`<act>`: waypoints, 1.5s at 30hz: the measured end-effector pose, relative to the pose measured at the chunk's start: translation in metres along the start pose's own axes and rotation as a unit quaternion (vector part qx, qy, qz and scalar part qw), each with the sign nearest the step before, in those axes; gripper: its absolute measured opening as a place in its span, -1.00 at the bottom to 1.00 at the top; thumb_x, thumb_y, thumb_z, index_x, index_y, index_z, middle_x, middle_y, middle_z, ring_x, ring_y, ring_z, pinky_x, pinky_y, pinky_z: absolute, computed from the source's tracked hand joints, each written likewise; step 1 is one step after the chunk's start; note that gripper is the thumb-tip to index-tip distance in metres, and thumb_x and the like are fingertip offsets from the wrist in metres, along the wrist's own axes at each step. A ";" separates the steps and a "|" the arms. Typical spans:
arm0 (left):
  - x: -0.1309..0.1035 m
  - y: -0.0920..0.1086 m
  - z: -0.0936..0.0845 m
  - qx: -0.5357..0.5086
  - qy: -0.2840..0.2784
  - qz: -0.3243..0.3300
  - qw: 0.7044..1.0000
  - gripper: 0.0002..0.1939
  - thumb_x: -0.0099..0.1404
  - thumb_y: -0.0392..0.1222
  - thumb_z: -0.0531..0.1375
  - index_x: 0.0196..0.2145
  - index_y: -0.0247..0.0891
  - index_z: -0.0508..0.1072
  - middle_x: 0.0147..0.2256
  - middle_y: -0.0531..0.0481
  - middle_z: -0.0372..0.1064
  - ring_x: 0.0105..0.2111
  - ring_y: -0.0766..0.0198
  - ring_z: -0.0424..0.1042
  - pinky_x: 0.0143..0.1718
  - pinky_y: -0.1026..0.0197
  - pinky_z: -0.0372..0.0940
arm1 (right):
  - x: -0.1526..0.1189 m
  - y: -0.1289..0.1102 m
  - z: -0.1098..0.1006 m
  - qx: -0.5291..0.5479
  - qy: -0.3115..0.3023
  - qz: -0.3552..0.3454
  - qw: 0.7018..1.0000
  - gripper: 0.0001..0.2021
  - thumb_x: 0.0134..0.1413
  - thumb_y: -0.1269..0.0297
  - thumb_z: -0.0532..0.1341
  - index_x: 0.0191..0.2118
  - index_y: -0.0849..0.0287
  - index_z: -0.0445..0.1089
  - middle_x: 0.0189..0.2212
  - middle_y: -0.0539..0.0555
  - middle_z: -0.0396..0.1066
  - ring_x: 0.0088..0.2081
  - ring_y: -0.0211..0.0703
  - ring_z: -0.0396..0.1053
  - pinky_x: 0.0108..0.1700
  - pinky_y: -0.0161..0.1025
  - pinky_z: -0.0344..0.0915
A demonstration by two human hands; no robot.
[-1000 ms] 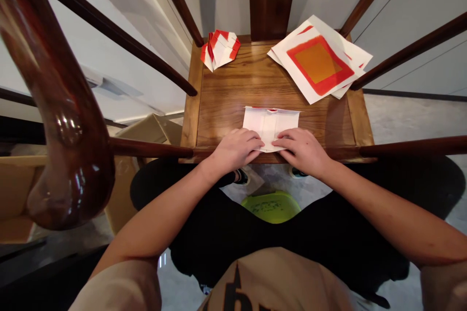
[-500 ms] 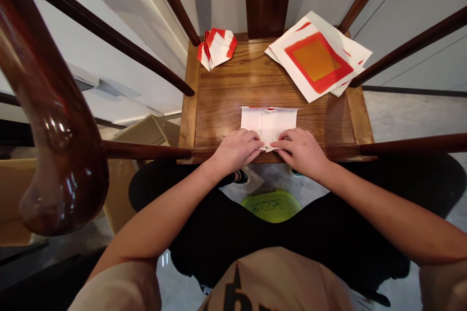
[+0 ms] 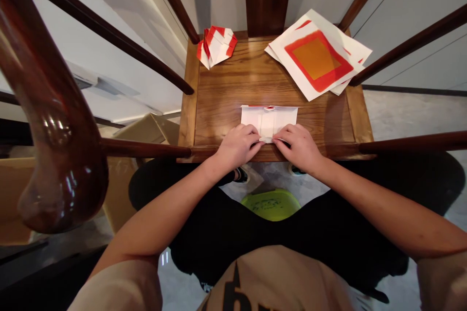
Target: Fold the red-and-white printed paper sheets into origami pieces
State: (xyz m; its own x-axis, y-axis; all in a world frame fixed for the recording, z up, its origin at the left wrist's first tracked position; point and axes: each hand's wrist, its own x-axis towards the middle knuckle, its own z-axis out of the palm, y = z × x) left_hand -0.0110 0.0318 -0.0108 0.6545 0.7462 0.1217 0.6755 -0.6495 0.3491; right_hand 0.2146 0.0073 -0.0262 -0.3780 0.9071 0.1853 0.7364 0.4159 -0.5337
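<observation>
A folded sheet of white paper (image 3: pixel 269 119) with a thin red line along its far edge lies near the front of the wooden chair seat (image 3: pixel 233 82). My left hand (image 3: pixel 241 145) pinches its near edge just left of the middle. On the other side of the middle, my right hand (image 3: pixel 297 146) grips the same edge between thumb and fingers. Between my fingertips the near edge is bent up and over. A small diamond-shaped fold shows at the middle of the far edge.
At the seat's back left sits a folded red-and-white paper piece (image 3: pixel 219 46). Several white sheets with red and orange squares (image 3: pixel 315 58) are stacked back right. Dark wooden rods (image 3: pixel 321 140) surround the seat. A green basin (image 3: pixel 272 204) is on the floor below, a cardboard box (image 3: pixel 124 175) at left.
The paper's near edge, lower and flatter before, is now turned up away from me. My fingers have closed in on it and my right hand has shifted slightly inward.
</observation>
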 end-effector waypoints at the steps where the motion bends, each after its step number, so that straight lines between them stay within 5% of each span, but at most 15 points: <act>1: 0.002 -0.001 0.000 -0.008 -0.003 -0.007 1.000 -0.73 0.41 -0.11 0.11 -0.29 -0.25 0.57 -0.21 -0.09 0.45 -0.24 0.19 0.37 -0.16 0.10 0.30 | 0.001 0.000 0.000 0.004 0.001 0.003 1.000 -0.76 0.30 0.21 0.11 -0.19 0.09 0.54 -0.24 0.11 0.48 -0.18 -0.02 0.33 -0.11 -0.07 0.23; 16: 0.031 -0.009 -0.009 -0.036 -0.097 -0.092 0.990 -0.70 0.28 0.01 0.17 -0.45 -0.25 0.52 -0.36 -0.07 0.48 -0.34 0.16 0.42 -0.29 0.14 0.32 | 0.012 0.003 0.001 0.023 -0.018 0.035 0.999 -0.79 0.25 0.24 0.15 -0.26 0.11 0.54 -0.28 0.08 0.52 -0.22 -0.05 0.39 -0.12 -0.10 0.24; 30: 0.047 0.002 -0.031 -0.041 -0.202 -0.176 0.963 -0.67 0.27 0.03 0.12 -0.29 -0.19 0.61 -0.29 -0.05 0.56 -0.30 0.15 0.47 -0.32 0.21 0.25 | 0.014 -0.001 -0.001 0.015 -0.020 0.079 0.997 -0.80 0.23 0.21 0.15 -0.25 0.17 0.48 -0.25 0.15 0.51 -0.17 0.01 0.39 -0.06 -0.11 0.23; 45: 0.047 0.002 -0.027 -0.030 -0.185 -0.199 0.962 -0.67 0.25 0.05 0.15 -0.32 -0.22 0.59 -0.34 -0.10 0.53 -0.35 0.13 0.44 -0.33 0.17 0.24 | 0.015 0.003 0.003 -0.015 -0.016 0.077 0.997 -0.80 0.25 0.20 0.16 -0.22 0.19 0.47 -0.23 0.14 0.52 -0.17 0.02 0.40 -0.08 -0.11 0.24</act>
State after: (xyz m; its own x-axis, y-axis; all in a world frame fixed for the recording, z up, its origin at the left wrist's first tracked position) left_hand 0.0118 0.0698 0.0210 0.4321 0.8236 -0.3674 0.8839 -0.3059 0.3537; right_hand 0.2094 0.0215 -0.0277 -0.2757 0.9582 0.0769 0.8037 0.2737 -0.5284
